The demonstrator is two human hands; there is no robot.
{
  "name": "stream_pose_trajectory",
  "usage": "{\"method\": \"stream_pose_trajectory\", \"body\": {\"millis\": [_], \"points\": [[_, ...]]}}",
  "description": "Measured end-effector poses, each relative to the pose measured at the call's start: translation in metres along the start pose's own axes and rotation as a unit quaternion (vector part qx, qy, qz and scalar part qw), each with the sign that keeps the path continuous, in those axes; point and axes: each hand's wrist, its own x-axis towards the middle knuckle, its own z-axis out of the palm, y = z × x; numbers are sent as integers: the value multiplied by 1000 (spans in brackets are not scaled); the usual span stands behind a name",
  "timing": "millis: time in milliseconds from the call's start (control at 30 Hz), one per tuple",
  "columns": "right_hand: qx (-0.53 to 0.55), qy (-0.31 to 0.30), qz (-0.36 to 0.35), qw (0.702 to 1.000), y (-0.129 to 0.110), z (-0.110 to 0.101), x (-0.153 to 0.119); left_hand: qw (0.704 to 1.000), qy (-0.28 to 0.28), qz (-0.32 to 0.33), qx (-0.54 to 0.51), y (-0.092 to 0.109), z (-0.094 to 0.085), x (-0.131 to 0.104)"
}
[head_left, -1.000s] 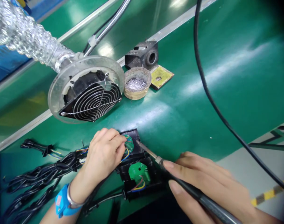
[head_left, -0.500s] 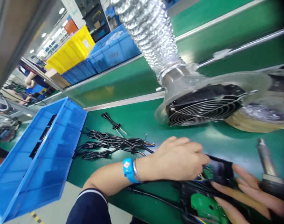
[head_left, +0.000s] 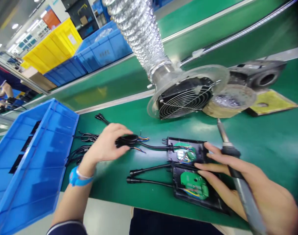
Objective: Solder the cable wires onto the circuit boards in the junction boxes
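Observation:
My left hand (head_left: 107, 143) is curled around a dark coiled cable (head_left: 126, 140), thumb below and fingers above; its coloured bare wire ends stick out to the right. A black cable runs from beside it into the upper black housing (head_left: 172, 153), which holds a green circuit board with thin wires. Below lies a second black housing (head_left: 178, 192) with a green board (head_left: 193, 184) and two cables ending in connectors. My right hand (head_left: 256, 186) holds a soldering iron (head_left: 239, 176), tip pointing up and away, while its fingertips rest at the right edges of the housings.
A fume fan (head_left: 185, 98) on a foil duct (head_left: 139, 36) stands behind the housings. Right of it are a round tin (head_left: 224, 101), a yellow sponge (head_left: 273, 102) and an iron stand (head_left: 264, 75). A blue bin (head_left: 41, 156) sits left, beside more black cables (head_left: 77, 153).
My left hand has moved left from the upper housing to the cables. My right hand still has the soldering iron by the housings. The view has shifted to the right.

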Motion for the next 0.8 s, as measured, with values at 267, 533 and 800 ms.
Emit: {"method": "stream_pose_trajectory", "body": {"millis": [267,533,800], "points": [[-21,8,-57,998,-10,-2,8,990,4,-96,100,-33,-25,-33],[-9,1,-80,997,-8,-1,9,991,72,-62,94,-8,15,-20],[38,-1,-90,995,-5,-2,9,967,219,-125,46,-19,1,-40]]}}
